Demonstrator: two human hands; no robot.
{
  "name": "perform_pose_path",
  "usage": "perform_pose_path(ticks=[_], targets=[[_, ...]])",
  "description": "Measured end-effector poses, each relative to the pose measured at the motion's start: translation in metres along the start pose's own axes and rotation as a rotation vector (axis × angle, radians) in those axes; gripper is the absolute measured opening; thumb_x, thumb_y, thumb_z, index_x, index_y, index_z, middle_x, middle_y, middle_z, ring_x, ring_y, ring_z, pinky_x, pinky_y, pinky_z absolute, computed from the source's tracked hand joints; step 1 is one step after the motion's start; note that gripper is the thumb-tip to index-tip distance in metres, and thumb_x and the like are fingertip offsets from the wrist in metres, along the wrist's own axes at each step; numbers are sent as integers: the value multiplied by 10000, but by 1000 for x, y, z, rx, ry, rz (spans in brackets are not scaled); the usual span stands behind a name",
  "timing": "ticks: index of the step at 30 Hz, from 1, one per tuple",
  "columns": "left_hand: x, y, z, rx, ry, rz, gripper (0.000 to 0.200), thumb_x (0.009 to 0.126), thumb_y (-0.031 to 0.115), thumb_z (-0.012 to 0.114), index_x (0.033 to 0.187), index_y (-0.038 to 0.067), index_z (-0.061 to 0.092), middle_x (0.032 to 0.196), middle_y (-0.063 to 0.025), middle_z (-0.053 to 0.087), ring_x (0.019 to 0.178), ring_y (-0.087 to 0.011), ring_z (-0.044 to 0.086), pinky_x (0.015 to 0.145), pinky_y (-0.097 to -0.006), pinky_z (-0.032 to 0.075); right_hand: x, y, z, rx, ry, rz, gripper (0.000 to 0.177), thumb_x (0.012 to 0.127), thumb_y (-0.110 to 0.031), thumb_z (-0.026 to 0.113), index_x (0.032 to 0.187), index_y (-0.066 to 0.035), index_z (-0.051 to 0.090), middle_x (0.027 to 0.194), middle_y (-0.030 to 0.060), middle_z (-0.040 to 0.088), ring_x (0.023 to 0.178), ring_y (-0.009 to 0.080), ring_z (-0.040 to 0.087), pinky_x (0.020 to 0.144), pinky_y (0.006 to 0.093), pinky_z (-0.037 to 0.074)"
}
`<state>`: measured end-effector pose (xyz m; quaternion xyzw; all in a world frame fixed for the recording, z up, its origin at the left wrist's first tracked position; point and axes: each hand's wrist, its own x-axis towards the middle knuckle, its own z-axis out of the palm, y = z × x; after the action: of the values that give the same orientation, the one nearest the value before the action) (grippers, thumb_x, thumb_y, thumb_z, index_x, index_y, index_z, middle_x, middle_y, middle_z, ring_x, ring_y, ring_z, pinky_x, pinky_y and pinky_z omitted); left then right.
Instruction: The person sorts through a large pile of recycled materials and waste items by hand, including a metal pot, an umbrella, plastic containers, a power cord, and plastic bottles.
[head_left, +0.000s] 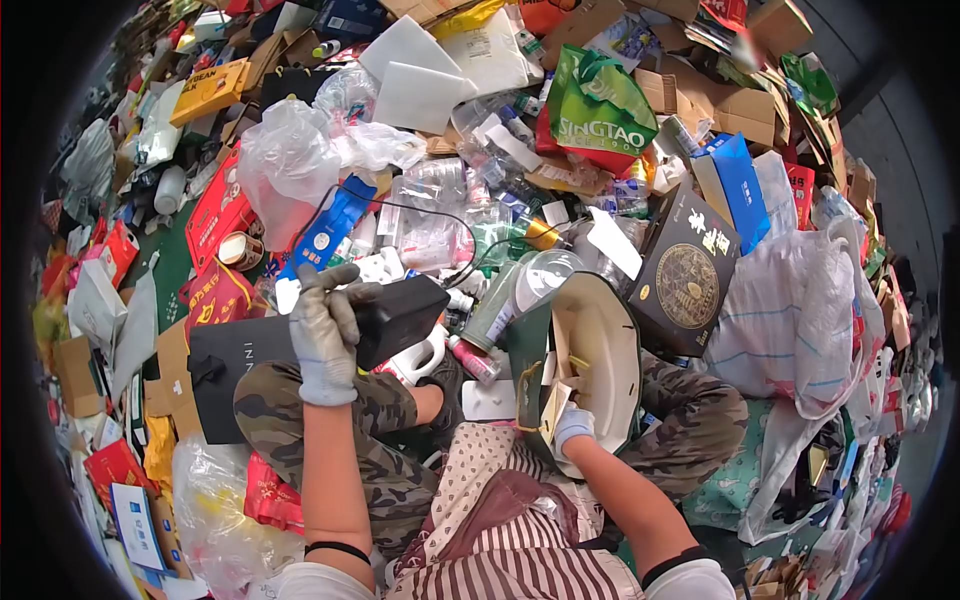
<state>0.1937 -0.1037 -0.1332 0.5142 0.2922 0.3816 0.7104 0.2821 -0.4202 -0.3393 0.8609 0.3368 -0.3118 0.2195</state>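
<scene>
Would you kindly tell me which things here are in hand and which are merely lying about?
In hand: left hand gripping black box; right hand holding open white-lined box.
Lying about: green Singtao bag; blue carton; black-and-gold box; clear plastic bag.

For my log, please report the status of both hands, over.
Left hand shut on black box. Right hand shut on open carton. Bottles lie between them.

Grey floor (893, 150) shows only at the far right edge. Everywhere else it is buried under cardboard boxes (745, 112), plastic bags (285, 170), clear bottles (470, 185) and a green Singtao bag (600, 105).
</scene>
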Motion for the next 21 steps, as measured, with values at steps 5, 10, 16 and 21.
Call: perform_pose_path(ticks=[5,10,16,21], targets=[[-38,65,-19,-170,23,199,501,931,424,309,849,14,585,362,-27,361,565,-219,594,951,-448,369,36,35,-2,-44,-115,-90,337,758,-182,572,1086,-104,592,1023,102,617,936,240,605,700,387,494],[-81,95,-57,-284,-260,449,339,929,154,348,1247,120,461,917,-34,628,555,-162,519,824,-410,425,-56,56,-149,308,272,32,385,772,-228,570,1111,-46,549,995,123,620,887,273,613,723,373,484],[-116,96,-48,-383,-141,393,332,933,166,353,1237,107,473,910,-21,607,439,-103,405,500,-266,349,-3,-104,-91,1603,169,-141,590,755,-361,664,1178,-9,450,937,117,595,877,197,576,759,292,463],[-136,125,-104,-510,-412,129,337,947,228,318,1161,38,498,744,-73,563,367,-91,348,331,-210,235,68,-122,-109,2722,-332,271,67,778,-98,571,781,-35,546,606,44,541,459,161,495,443,262,439]])
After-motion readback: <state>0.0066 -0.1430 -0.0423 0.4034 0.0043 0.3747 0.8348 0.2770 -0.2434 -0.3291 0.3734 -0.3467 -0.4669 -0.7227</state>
